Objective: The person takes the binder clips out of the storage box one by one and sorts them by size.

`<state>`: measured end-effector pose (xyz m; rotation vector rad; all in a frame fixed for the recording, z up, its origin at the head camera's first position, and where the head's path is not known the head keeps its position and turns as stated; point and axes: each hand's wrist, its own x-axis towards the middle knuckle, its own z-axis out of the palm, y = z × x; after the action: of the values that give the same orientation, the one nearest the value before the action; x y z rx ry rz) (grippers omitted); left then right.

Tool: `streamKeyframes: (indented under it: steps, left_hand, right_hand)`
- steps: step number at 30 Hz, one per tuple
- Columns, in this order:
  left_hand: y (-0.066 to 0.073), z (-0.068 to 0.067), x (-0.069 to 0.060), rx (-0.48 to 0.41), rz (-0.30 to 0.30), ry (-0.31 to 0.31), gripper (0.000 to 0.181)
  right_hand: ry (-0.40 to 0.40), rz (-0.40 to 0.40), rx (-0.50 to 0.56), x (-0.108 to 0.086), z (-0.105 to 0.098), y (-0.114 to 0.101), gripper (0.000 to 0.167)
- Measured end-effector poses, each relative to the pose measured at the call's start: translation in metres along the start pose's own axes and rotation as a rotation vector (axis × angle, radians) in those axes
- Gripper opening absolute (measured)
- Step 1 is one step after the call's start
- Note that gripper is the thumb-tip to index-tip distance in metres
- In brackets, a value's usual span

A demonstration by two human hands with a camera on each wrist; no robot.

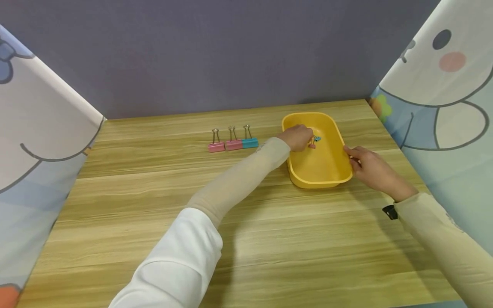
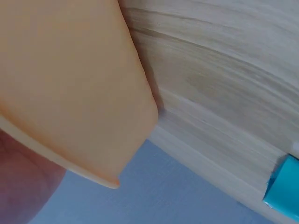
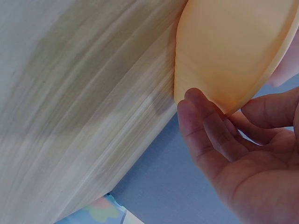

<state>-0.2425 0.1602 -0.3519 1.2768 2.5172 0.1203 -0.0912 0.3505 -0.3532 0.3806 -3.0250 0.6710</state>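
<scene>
A yellow plastic bin (image 1: 321, 171) stands on the right part of the wooden table. My left hand (image 1: 297, 137) reaches over its left wall, with the fingers down inside. Small pink and blue pieces (image 1: 317, 138), possibly clips, show right beside those fingers; the fingertips are hidden, so whether they grip one is unclear. My right hand (image 1: 371, 169) pinches the bin's right rim between thumb and fingers, as the right wrist view also shows (image 3: 243, 154). Left of the bin, a pink binder clip (image 1: 216, 147), another pink binder clip (image 1: 233, 145) and a blue binder clip (image 1: 250, 143) form a row.
The wooden table (image 1: 154, 205) meets a dark grey-blue panel (image 1: 231, 55) at the back. Cartoon-printed cloth walls (image 1: 446, 128) flank both sides. My left forearm crosses the middle of the table.
</scene>
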Motion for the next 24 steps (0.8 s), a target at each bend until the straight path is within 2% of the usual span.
streamKeyframes:
  steps: [3, 10, 18, 24]
  left_hand:
    - [0.003, 0.001, 0.001, 0.018, -0.035, 0.006, 0.005]
    - [0.007, 0.006, 0.007, 0.044, -0.091, 0.018, 0.011]
    - [0.007, 0.009, 0.009, 0.049, -0.1, 0.022, 0.018]
    - [0.007, 0.012, 0.009, 0.037, -0.061, 0.019, 0.019]
  right_hand:
    - [0.001, -0.001, -0.001, 0.0, 0.0, -0.001, 0.04]
    - [0.012, -0.003, -0.008, -0.001, 0.001, 0.0, 0.04]
    - [0.011, -0.013, -0.014, 0.0, 0.001, 0.002, 0.039]
    - [-0.005, -0.007, -0.009, 0.0, 0.0, 0.001, 0.039]
